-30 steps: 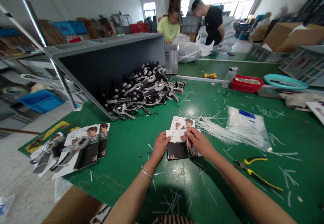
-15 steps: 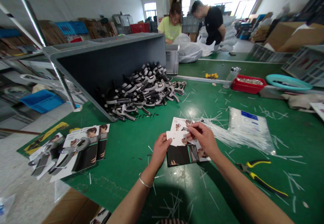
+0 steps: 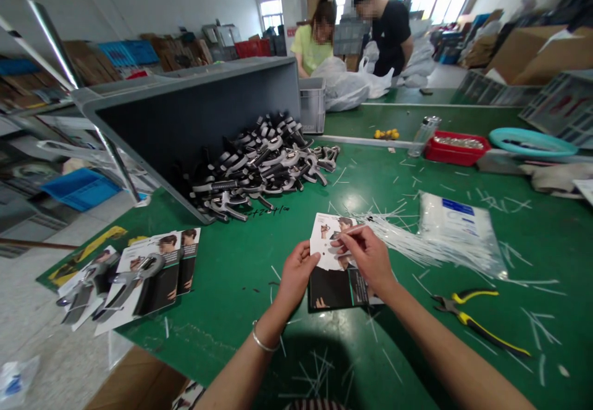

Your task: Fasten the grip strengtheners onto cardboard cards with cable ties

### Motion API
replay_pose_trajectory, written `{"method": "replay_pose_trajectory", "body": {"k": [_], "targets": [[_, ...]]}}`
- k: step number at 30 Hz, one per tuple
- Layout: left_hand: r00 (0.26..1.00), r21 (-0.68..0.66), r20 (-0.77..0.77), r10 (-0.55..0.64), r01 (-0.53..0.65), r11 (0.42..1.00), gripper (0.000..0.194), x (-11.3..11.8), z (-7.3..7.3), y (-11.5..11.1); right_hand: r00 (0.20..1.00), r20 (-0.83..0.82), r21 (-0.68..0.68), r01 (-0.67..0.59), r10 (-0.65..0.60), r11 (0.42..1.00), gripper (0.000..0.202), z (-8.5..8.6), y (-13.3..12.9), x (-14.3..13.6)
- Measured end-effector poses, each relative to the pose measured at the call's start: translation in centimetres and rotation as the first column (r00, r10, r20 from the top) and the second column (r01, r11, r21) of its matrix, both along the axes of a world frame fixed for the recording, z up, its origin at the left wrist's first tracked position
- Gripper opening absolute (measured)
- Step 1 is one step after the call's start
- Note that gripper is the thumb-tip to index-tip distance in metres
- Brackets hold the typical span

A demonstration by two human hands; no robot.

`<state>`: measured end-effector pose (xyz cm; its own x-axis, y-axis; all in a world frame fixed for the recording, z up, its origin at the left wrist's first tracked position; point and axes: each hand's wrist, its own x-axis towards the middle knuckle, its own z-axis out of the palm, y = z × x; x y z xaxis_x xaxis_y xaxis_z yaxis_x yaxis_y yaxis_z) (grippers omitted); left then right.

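My left hand pinches the left edge of a printed cardboard card with small holes in it. Beneath it lie more printed cards with dark lower halves. My right hand is over the card's right side, its thumb and fingertips pinched together; what is between them is too small to make out. Several hand grips in grey and black spill from a tipped grey bin. To the left, hand grips lie fastened on printed cards.
White cable ties fan out from a plastic bag. Yellow-handled cutting pliers lie at the right. Behind are a red tray of small parts, a clear bottle and a turquoise lid. Two people stand beyond the green table.
The pale card that covered the printed pictures has tipped down, so more of the print shows. My right fingers have moved slightly left over it. The camera view has shifted slightly.
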<state>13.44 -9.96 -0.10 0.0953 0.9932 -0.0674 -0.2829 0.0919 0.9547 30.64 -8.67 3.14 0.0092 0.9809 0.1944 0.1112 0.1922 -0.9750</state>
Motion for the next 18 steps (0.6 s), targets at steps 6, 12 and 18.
{"method": "replay_pose_trajectory", "body": {"k": [6, 12, 18], "targets": [[0.99, 0.019, -0.134, 0.045, -0.043, 0.999, 0.039, 0.1, 1.1, -0.3, 0.952, 0.302, 0.183, -0.096, 0.037, 0.978, 0.014, -0.6, 1.0, 0.4], [0.985, 0.042, -0.154, -0.083, 0.091, 0.995, 0.042, -1.0, 2.4, 0.6, 0.916, 0.234, -0.048, -0.325, 0.327, 0.945, 0.02, -0.6, 3.2, 2.4], [0.963, 0.058, -0.219, -0.158, 0.175, 0.983, 0.03, -1.4, 0.1, 1.0, 0.922, 0.036, -0.188, -0.373, 0.386, 0.909, 0.029, -0.8, 3.3, 2.4]]}}
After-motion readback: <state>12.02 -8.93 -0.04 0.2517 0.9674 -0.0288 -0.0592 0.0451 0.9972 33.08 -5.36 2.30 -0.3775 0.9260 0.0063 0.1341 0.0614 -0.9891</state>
